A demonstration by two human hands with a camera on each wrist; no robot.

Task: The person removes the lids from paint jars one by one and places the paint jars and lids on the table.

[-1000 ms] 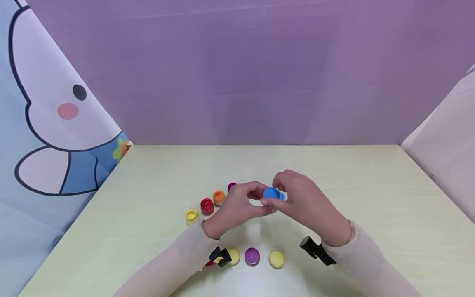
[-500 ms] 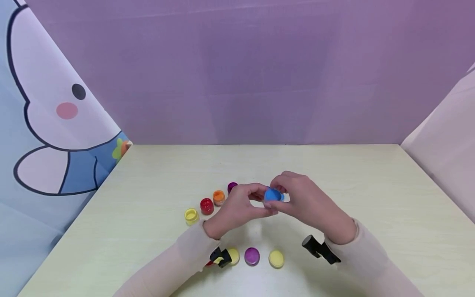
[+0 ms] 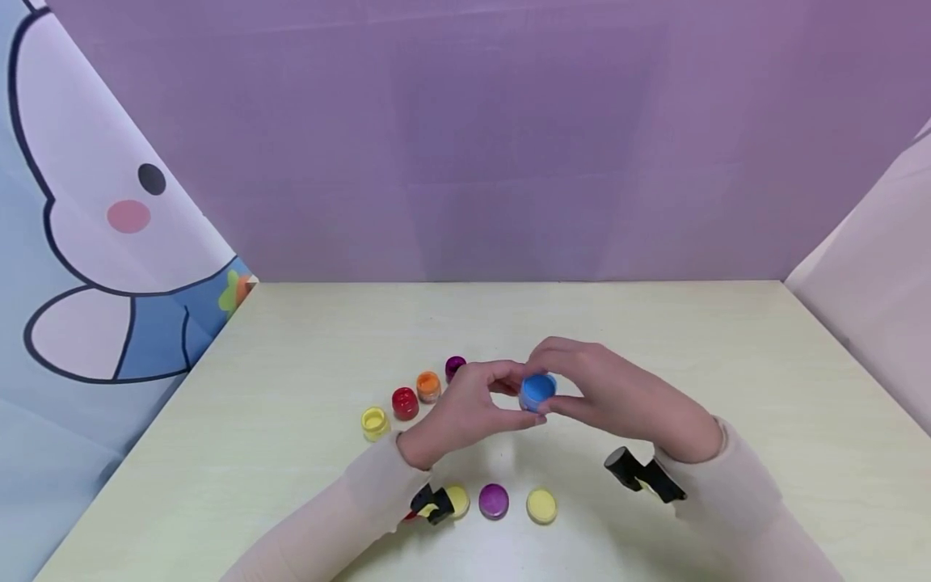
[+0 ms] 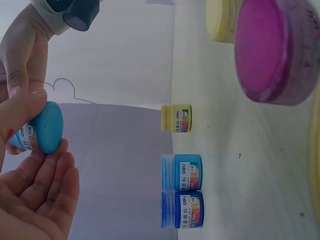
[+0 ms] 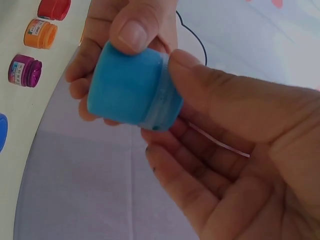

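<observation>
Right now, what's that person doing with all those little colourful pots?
A person holds a small blue paint pot above the table with both hands. The left hand pinches one end, and the right hand grips the other. A yellow pot, red pot, orange pot and purple pot stand in a row. A purple lid and a yellow lid lie nearer the person.

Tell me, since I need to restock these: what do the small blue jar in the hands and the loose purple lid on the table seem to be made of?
The small blue jar looks like smooth, slightly matte plastic: even colour, soft sheen, moulded rim; a printed label shows in the left wrist view. The purple lid seems glossy plastic too, stained with paint, though that is a guess.
</observation>
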